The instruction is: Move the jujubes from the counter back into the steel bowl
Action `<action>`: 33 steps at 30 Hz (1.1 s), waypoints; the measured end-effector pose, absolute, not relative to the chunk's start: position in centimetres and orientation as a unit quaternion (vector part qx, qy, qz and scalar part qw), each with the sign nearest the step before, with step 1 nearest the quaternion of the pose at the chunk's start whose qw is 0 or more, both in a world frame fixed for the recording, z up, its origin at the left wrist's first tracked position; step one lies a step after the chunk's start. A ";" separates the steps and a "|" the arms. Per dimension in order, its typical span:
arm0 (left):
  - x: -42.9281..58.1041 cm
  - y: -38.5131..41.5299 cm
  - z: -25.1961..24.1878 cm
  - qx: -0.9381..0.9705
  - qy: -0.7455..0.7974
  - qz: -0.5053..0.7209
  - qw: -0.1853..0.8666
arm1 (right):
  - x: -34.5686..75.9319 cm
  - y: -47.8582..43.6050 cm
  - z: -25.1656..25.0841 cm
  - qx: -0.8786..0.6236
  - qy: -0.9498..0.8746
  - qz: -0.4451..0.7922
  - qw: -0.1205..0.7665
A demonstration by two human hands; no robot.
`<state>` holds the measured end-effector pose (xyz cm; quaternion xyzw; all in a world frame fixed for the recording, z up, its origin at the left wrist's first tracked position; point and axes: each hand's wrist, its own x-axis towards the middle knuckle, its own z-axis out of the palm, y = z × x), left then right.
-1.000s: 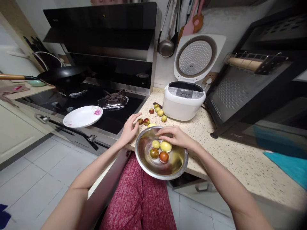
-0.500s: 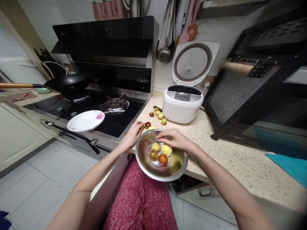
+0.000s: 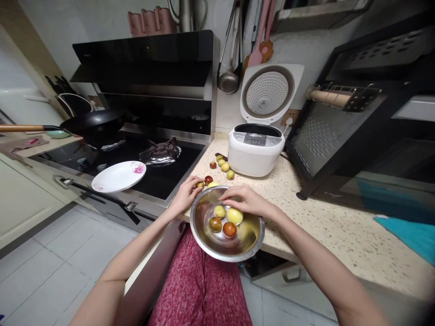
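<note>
A steel bowl (image 3: 249,246) sits over the counter's front edge above my lap. In it lie several jujubes, among them a yellow-green jujube (image 3: 234,216) and a red-brown jujube (image 3: 229,230). My right hand (image 3: 247,200) reaches over the bowl's right rim, fingers stretched above the fruit, with nothing visible in them. At the bowl's upper left, my left hand (image 3: 185,194) rests on the counter, its fingertips closed around a small greenish-brown jujube (image 3: 200,184). Close beside that one are a dark red jujube (image 3: 208,179) and a yellow one (image 3: 213,184), partly hidden by the bowl.
Behind the bowl stands a white rice cooker (image 3: 254,156), lid up, with several loose jujubes (image 3: 224,167) at its left. A floral plate (image 3: 118,176) overhangs the stove's front edge. A wok (image 3: 93,122) sits on the far-left burner. A black oven (image 3: 340,136) stands at right.
The camera view has tilted slightly, so everything sits a little lower and further left. Both hands keep nearly the same places at the bowl and the jujubes.
</note>
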<state>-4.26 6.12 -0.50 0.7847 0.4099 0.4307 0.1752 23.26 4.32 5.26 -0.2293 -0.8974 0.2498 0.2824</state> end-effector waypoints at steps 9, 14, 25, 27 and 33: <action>-4.6 6.6 -0.8 0.749 0.398 0.467 0.250 | 23.2 4.2 5.4 -0.228 -0.899 0.248 0.281; -4.1 5.8 -0.1 0.698 0.358 0.548 0.290 | 23.2 4.3 5.3 -0.225 -0.898 0.250 0.282; -4.6 5.1 0.6 0.790 0.183 0.500 0.304 | 23.2 4.3 5.4 -0.226 -0.898 0.255 0.277; -4.6 5.1 0.8 0.799 0.174 0.481 0.318 | 23.2 4.3 5.4 -0.230 -0.899 0.255 0.273; -4.6 4.9 1.1 0.808 0.166 0.460 0.329 | 23.2 4.2 5.5 -0.235 -0.899 0.254 0.268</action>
